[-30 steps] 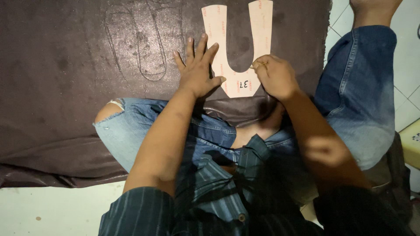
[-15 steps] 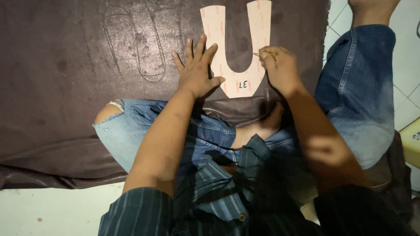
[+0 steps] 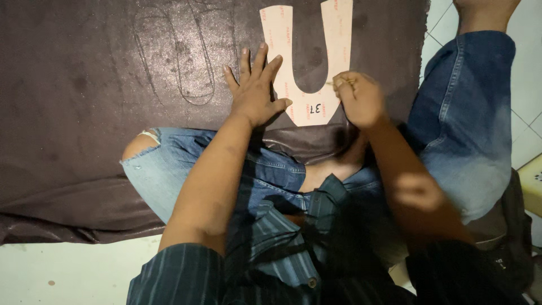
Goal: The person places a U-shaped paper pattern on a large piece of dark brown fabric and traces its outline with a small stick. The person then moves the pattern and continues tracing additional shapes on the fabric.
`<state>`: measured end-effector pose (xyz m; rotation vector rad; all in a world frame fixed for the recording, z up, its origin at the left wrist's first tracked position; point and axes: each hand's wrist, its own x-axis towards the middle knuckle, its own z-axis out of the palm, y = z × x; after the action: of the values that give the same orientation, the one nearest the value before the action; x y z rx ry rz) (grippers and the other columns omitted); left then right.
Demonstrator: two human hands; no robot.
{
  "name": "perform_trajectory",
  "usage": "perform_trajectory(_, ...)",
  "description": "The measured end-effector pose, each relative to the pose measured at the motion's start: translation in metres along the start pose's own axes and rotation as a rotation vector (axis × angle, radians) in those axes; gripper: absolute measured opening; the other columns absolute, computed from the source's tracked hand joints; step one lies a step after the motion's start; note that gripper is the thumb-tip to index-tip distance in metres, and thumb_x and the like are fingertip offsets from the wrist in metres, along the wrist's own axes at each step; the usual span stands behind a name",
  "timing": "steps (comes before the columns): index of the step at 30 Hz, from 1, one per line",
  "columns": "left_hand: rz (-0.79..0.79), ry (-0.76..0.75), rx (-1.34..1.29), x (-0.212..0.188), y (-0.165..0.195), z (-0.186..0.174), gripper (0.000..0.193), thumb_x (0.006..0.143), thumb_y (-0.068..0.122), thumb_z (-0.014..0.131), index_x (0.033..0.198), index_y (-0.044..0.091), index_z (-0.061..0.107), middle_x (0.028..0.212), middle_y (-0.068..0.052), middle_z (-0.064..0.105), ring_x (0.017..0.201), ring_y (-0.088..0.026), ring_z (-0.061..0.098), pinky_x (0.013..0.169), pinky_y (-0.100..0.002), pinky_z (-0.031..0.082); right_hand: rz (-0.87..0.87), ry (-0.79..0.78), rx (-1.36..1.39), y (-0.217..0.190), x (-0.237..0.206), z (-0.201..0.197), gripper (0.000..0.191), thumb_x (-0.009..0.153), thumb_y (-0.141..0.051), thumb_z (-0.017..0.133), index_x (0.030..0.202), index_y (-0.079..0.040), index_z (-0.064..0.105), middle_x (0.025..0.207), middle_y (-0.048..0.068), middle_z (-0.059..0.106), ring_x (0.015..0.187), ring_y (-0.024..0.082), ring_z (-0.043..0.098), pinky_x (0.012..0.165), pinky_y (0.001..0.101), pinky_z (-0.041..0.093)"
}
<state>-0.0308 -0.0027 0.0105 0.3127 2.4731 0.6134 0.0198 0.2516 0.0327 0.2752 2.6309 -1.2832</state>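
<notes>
A U-shaped pale cardboard template (image 3: 278,34) lies flat on a dark brown leather sheet (image 3: 73,113). My left hand (image 3: 255,90) presses flat on the template's left arm, fingers spread. My right hand (image 3: 357,97) is closed on a thin pen-like marker, its tip at the inner edge of the template's right arm. Faint traced outlines (image 3: 195,62) show on the leather to the left of the template.
I sit on a light tiled floor (image 3: 519,85) with the leather spread over my lap. My legs in torn blue jeans (image 3: 186,164) stick out under and beside it. A pale object (image 3: 533,186) sits at the right edge.
My right hand has slid up along the template's right arm, from near its bottom corner to its inner edge. The left hand has stayed pressed in place.
</notes>
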Motion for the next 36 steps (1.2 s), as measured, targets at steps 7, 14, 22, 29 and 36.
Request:
perform_trajectory(7,0.021,0.017,0.002,0.0,-0.003,0.002,0.104,0.071,0.055,0.083,0.158,0.032,0.032,0.172,-0.002,0.005,0.157,-0.034,-0.008,0.119,-0.071,-0.009,-0.266,-0.001,-0.186,-0.01,-0.012,0.023,0.022,0.103,-0.02,0.06,0.103,-0.004,0.075,0.103,0.017,0.073,0.089,0.031,0.072,0.08,0.0406,0.056)
perform_trajectory(14,0.03,0.044,0.013,0.001,-0.005,0.005,0.105,0.07,0.054,0.084,0.159,0.031,0.033,0.172,-0.003,0.006,0.157,-0.035,-0.007,0.119,-0.072,-0.006,-0.324,-0.018,-0.124,-0.031,0.012,0.053,0.02,0.103,-0.018,0.061,0.108,-0.004,0.074,0.103,0.017,0.073,0.093,0.033,0.071,0.082,0.0414,0.055)
perform_trajectory(22,0.026,0.031,-0.004,0.0,-0.005,0.004,0.104,0.07,0.053,0.084,0.159,0.031,0.033,0.172,-0.003,0.006,0.157,-0.034,-0.007,0.12,-0.071,-0.007,-0.246,0.018,0.132,-0.021,0.011,0.05,0.019,0.106,-0.012,0.061,0.115,0.0,0.072,0.104,0.016,0.072,0.092,0.022,0.071,0.082,0.0333,0.056)
perform_trajectory(29,0.014,0.013,-0.008,-0.001,-0.003,-0.001,0.104,0.07,0.053,0.084,0.158,0.032,0.033,0.172,-0.002,0.005,0.157,-0.033,-0.009,0.12,-0.069,-0.009,-0.201,-0.017,0.131,-0.023,0.019,0.051,0.021,0.104,-0.012,0.062,0.118,0.0,0.072,0.104,0.015,0.073,0.091,0.021,0.07,0.08,0.0318,0.055)
perform_trajectory(36,0.019,0.018,-0.013,-0.002,-0.003,-0.001,0.103,0.071,0.053,0.083,0.159,0.032,0.033,0.172,-0.002,0.006,0.157,-0.033,-0.008,0.12,-0.071,-0.009,-0.35,-0.134,-0.038,-0.027,-0.001,0.042,0.021,0.104,-0.011,0.063,0.118,-0.001,0.073,0.104,0.017,0.072,0.093,0.027,0.07,0.082,0.0351,0.054)
